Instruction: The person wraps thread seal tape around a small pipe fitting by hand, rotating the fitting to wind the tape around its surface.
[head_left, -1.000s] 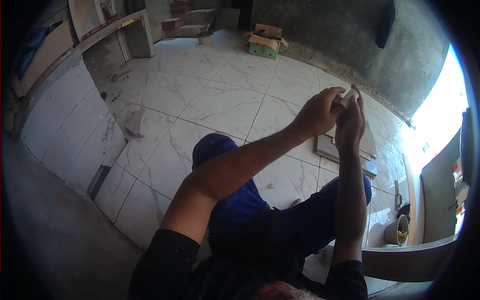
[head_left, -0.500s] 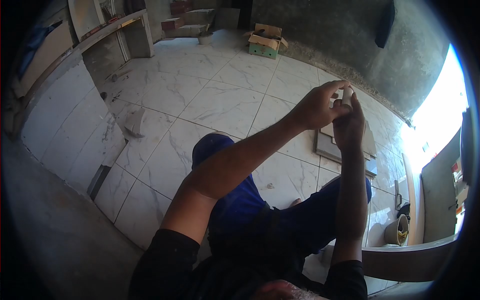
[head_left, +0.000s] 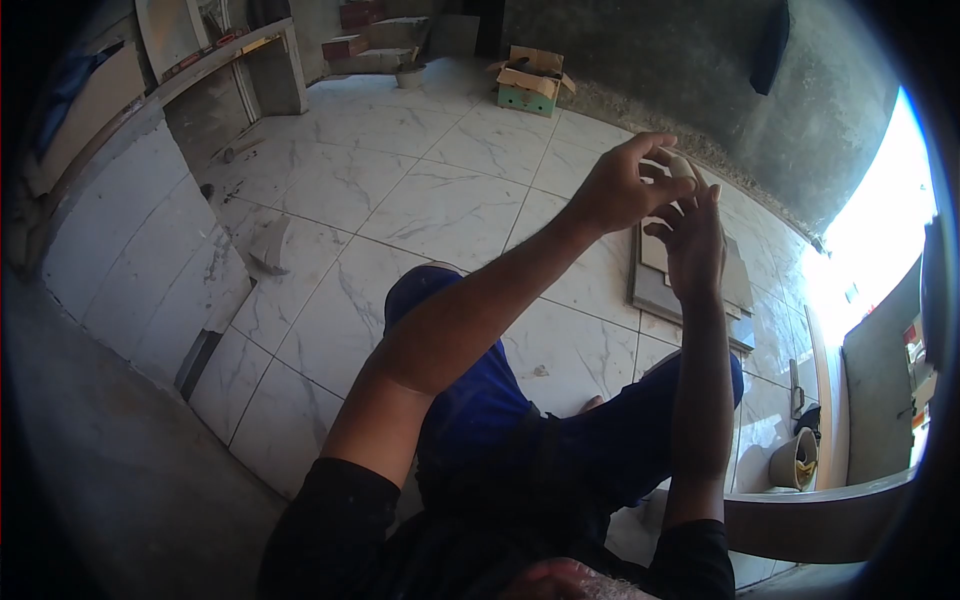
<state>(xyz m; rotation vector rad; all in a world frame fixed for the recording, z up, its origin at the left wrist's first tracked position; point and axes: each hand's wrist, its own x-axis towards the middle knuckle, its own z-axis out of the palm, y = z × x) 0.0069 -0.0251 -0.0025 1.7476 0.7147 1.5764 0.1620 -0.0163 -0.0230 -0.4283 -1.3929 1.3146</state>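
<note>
A small pale roll-like object (head_left: 681,167) is held up in front of me, above the tiled floor. My left hand (head_left: 630,185) has its thumb and fingers round it from the left. Just to the right, my right hand (head_left: 695,235) is raised with its fingers apart, its fingertips close to the object; whether they touch it is hard to make out. Below and behind my right hand lies a stack of cut tiles (head_left: 655,290) on the floor.
A cardboard box (head_left: 528,95) stands by the back wall. On the right are a bucket (head_left: 786,463) and a curved edge (head_left: 820,525). White panels (head_left: 130,240) lean at the left, near a tile shard (head_left: 268,248) on the marble-look floor (head_left: 440,215).
Both hands have shifted up and slightly left with the pale object. The fingers of my right hand have spread and drawn away from it.
</note>
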